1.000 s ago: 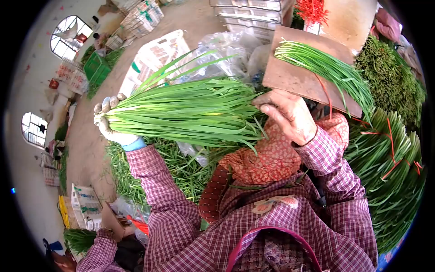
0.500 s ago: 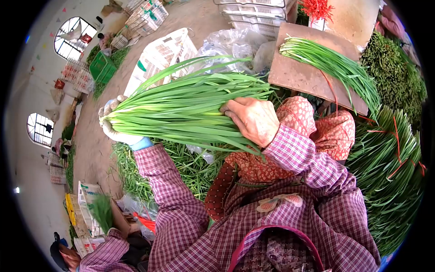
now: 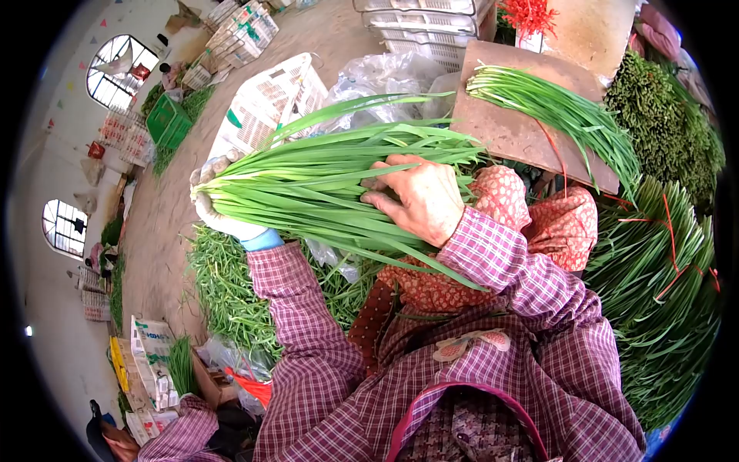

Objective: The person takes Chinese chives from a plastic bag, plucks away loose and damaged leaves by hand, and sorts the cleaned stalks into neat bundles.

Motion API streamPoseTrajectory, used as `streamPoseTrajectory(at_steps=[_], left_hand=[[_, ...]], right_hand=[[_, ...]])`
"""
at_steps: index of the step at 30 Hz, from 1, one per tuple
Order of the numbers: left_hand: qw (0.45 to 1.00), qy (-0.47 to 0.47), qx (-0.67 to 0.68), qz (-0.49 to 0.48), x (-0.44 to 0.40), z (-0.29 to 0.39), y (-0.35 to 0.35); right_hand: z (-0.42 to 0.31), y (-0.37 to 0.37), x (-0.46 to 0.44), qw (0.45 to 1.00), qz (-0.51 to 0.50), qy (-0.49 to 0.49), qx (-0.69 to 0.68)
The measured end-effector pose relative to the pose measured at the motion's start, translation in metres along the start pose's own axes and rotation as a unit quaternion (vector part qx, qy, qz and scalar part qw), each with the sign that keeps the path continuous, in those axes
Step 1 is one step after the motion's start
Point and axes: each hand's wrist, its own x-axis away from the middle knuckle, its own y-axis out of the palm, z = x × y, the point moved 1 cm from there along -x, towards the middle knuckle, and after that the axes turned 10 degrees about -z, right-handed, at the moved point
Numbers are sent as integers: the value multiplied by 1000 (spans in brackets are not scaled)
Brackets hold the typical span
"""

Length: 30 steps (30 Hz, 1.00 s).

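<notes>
A thick bunch of long green leaves (image 3: 331, 181) lies stretched sideways in front of me. My left hand (image 3: 223, 196), in a pale glove with a blue cuff, is wrapped round its whitish stem end. Over the leaf blades rests my right hand (image 3: 419, 199), bare, thumb and fingers curved about some of the leaves. A second bunch (image 3: 546, 108) lies on a brown board (image 3: 493, 127) at the upper right, a red tie (image 3: 553, 146) beside it. Loose greens (image 3: 239, 285) are heaped below my left forearm.
Tied bunches (image 3: 654, 308) are piled at the right, with darker greens (image 3: 662, 123) above them. A white crate (image 3: 269, 104), clear plastic (image 3: 392, 77) and stacked crates (image 3: 431, 31) stand ahead. At the lower left a co-worker's sleeve (image 3: 188, 431) shows beside more greens (image 3: 182, 366).
My right hand has moved left from the leaf tips onto the blades and closed on them. My left hand has shifted slightly right with the bunch. The co-worker's greens have moved too.
</notes>
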Motion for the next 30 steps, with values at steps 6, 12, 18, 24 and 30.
streamPoseTrajectory(at_steps=[6,12,18,24,30], left_hand=[[998,-53,-7,-42,-2,4,-1],[982,-143,-59,-107,-17,22,2],[939,-170,-267,-133,-31,44,-3],[979,-89,-151,-108,-43,81,-37],[991,29,-115,-59,-41,82,-54]], right_hand=[[6,-16,-3,983,-100,69,-139],[11,-54,-22,971,-181,22,-155],[25,-97,-28,954,-282,46,-96],[37,-113,8,874,-420,7,-244],[20,-83,7,952,-228,-36,-201]])
